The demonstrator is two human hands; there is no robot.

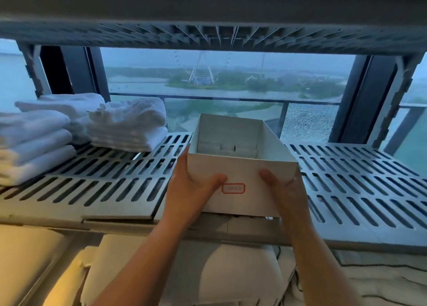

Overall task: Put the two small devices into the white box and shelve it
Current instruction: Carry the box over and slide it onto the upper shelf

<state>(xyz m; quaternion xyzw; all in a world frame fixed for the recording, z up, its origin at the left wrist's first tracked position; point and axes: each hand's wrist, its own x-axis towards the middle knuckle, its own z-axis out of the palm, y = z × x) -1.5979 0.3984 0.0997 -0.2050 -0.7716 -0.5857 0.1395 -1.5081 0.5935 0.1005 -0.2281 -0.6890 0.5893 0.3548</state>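
The open white box (242, 167), marked with a small red-outlined label on its near face, sits over the front part of the grey slotted shelf (346, 178), its near end jutting past the shelf's front edge. My left hand (191, 190) grips its near left corner, thumb on the front face. My right hand (284, 188) grips the near right corner the same way. From this angle only the box's inner walls show; its floor is hidden, so I cannot see either small device.
Stacks of folded white towels (69, 125) fill the shelf's left part, close to the box's left side. Another slotted shelf (208, 35) hangs overhead. Behind is a window. White cushions (184, 271) lie on the level below. To the right of the box the shelf is bare.
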